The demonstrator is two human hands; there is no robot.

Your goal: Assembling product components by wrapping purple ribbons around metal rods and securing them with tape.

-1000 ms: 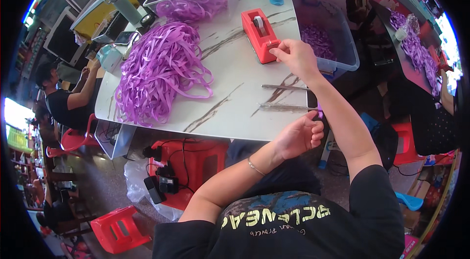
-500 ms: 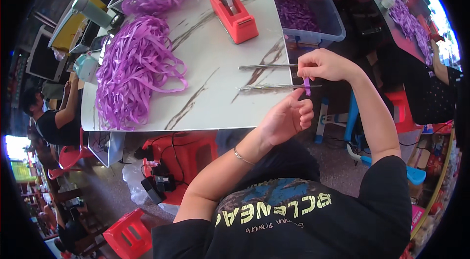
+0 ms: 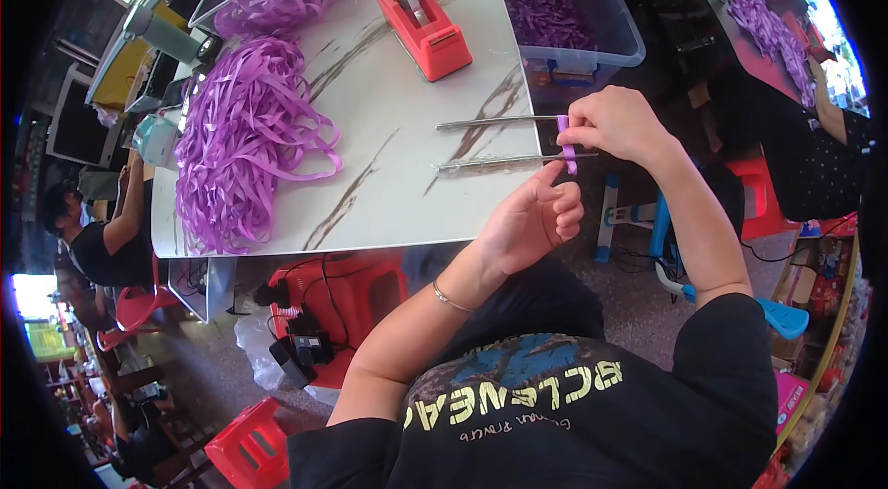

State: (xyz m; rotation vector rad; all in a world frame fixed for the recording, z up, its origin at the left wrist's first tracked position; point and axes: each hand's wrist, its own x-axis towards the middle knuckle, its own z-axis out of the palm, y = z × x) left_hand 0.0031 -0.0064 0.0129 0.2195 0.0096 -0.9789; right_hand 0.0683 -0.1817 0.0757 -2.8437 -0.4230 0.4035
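Two thin metal rods, a far one [image 3: 490, 123] and a near one [image 3: 504, 160], lie side by side and stick out past the table's right edge. A short purple ribbon [image 3: 568, 152] spans them near their free ends. My right hand [image 3: 618, 126] pinches the ribbon between thumb and fingers, close to the far rod. Below it, my left hand [image 3: 534, 222] has its palm turned up. One digit stretches to touch the ribbon at the near rod, while its other fingers curl loosely with nothing visible in them.
On the white marbled table [image 3: 370, 202] are a purple ribbon heap [image 3: 245, 142] and a red tape dispenser [image 3: 424, 26]. A clear bin [image 3: 638, 49] of purple pieces stands beyond the right edge. Red stools [image 3: 250, 445] stand around; other people sit at left and right.
My right hand has carried the ribbon's upper part away from me, so it now reaches the far rod. My left hand stays at the near rod. The whole view has shifted slightly.
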